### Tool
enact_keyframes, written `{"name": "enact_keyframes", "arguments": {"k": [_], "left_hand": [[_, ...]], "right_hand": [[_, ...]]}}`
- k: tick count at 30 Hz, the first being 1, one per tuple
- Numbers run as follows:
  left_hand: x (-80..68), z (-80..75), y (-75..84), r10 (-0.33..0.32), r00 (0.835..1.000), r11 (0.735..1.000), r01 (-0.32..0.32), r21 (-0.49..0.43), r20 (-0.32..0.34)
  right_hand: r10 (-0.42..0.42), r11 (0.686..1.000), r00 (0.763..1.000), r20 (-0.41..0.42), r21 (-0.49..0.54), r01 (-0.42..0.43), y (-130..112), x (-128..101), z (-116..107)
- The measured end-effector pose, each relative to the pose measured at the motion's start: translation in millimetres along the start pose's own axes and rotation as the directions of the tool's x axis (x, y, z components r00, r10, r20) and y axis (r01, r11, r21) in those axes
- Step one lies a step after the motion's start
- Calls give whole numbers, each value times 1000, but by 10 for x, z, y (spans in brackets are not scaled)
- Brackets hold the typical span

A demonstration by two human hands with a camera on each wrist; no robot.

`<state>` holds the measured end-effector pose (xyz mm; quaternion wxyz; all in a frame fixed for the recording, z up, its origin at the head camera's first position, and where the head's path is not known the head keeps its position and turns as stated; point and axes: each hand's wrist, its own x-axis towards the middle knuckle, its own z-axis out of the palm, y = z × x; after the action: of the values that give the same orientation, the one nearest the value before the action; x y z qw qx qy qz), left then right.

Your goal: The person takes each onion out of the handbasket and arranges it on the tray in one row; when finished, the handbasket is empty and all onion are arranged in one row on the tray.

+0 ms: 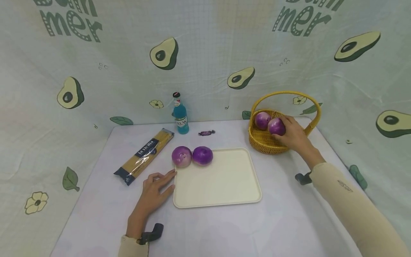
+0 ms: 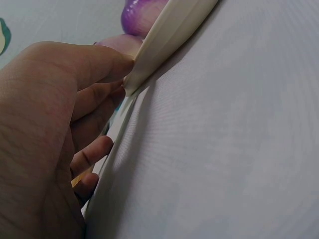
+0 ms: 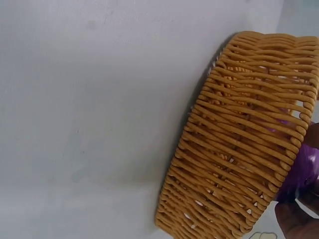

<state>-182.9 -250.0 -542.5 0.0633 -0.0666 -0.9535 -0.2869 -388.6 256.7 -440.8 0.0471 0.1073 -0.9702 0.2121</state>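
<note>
The white table point(image 1: 289, 221) stands before a backdrop printed with avocados. The cream tray point(image 1: 221, 185) lies at the table's centre. At its 11 o'clock corner sit two purple onions: one point(image 1: 202, 155) inside the tray, the other point(image 1: 181, 156) at the rim just beside it, the pair touching.

At 2 o'clock from the tray stands the yellow wicker basket point(image 1: 266, 144) with its arched handle. It holds two further purple onions. The right hand point(image 1: 293, 135) reaches in from the basket's 4 o'clock side, fingers curled round the nearer onion point(image 1: 276, 126); the far onion point(image 1: 262, 120) sits against it at 10 o'clock.

The spaghetti packet point(image 1: 144, 156) lies at 10 o'clock from the tray, set diagonally. The left hand point(image 1: 153, 192) rests on the table at the tray's 9 o'clock edge, fingers relaxed and slightly spread, fingertips touching the rim; the left wrist view confirms contact with the tray point(image 2: 169, 35).

The blue bottle point(image 1: 181, 116) stands upright at 12 o'clock from the rim onion. A small wrapped sweet point(image 1: 206, 132) lies just at the bottle's 3 o'clock
</note>
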Motion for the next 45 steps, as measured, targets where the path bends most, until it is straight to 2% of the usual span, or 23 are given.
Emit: {"name": "enact_keyframes", "arguments": {"k": [11,16,25,37,45], "left_hand": [[20,1,-17,-11,1000,1000,11,17,23],[36,0,-35,-21,999,1000,20,22,38],[19,-3,-24,13,1000,1000,-13,27,5],[37,5,-27,3,1000,1000,-3,4,10],[38,13,-41,-9,1000,1000,9,19,26]], "right_hand": [[-5,1000,1000,-10,-2,5,-63,-38,-9],[-39,999,999,-31,-4,39,-101,-48,-31],[-60,998,998,-23,-11,60,-164,-94,-61],[-107,994,993,-54,-12,107,-281,-171,-124],[-97,995,995,-35,-3,97,-361,-224,-154]]}}
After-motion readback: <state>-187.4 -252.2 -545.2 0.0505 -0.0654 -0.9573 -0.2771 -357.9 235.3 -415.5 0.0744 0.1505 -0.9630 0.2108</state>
